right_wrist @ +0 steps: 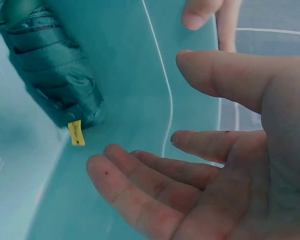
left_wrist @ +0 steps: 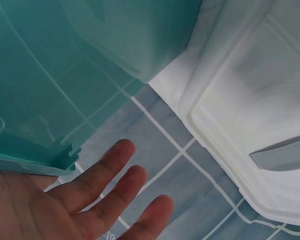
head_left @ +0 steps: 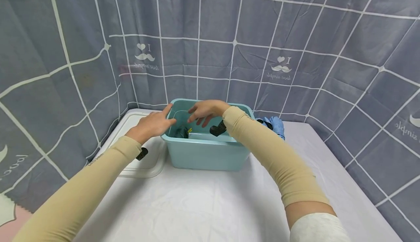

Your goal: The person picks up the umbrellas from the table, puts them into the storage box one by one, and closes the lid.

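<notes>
A teal plastic storage bin (head_left: 210, 156) stands on the white table. My left hand (head_left: 154, 124) is at its left rim, fingers extended; in the left wrist view several fingers (left_wrist: 102, 175) are spread outside the bin wall. Over the bin's opening, my right hand (head_left: 208, 110) reaches in with nothing in its grasp, thumb and fingers apart. A dark, folded umbrella (right_wrist: 55, 65) with a yellow tag (right_wrist: 76, 133) lies inside the bin, toward its left end in the head view. The right fingers are clear of it.
A white lid (head_left: 134, 162) lies flat to the left of the bin, partly under my left forearm. Beside the bin's right end is a blue folded fabric bundle (head_left: 277, 126) with black parts. Grey gridded curtains (head_left: 213, 59) surround the table at the back and sides.
</notes>
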`<state>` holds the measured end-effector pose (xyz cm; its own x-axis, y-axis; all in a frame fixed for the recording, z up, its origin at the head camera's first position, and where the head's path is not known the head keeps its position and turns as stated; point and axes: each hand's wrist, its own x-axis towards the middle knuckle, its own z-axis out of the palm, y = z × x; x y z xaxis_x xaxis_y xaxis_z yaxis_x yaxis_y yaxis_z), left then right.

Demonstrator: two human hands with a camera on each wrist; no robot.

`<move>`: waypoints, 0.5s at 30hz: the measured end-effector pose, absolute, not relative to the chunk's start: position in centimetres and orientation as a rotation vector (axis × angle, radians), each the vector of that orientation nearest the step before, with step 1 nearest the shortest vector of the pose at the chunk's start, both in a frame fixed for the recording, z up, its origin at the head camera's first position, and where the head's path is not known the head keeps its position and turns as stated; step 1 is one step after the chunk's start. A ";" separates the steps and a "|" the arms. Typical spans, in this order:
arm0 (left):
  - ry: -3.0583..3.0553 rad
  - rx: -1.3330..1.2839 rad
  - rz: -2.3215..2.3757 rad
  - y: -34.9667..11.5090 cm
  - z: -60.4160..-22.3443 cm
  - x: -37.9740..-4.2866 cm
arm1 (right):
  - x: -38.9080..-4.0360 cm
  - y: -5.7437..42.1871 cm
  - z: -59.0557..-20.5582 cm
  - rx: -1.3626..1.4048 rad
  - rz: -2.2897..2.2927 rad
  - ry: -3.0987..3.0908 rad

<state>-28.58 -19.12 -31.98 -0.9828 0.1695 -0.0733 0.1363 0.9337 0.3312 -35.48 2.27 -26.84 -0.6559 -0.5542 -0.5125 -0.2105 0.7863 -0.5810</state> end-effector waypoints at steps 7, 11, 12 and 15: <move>2.997 0.237 0.517 -19.0 -32.0 -28.4 | -34.4 5.3 -26.2 -0.556 -0.696 2.293; 2.997 0.232 0.525 -19.0 -32.0 -28.4 | -33.7 6.7 -25.9 -0.561 -0.724 2.308; 2.997 0.232 0.527 -18.9 -32.0 -28.4 | -33.5 7.1 -25.9 -0.566 -0.731 2.315; 2.996 0.235 0.531 -18.9 -32.0 -28.4 | -33.0 8.3 -25.7 -0.577 -0.757 2.333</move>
<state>-28.36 -18.88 -31.95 -0.9841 0.1664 -0.0618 0.1350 0.9278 0.3478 -33.02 8.29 -25.71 -0.7178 -0.5595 -0.4145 -0.2098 0.7414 -0.6375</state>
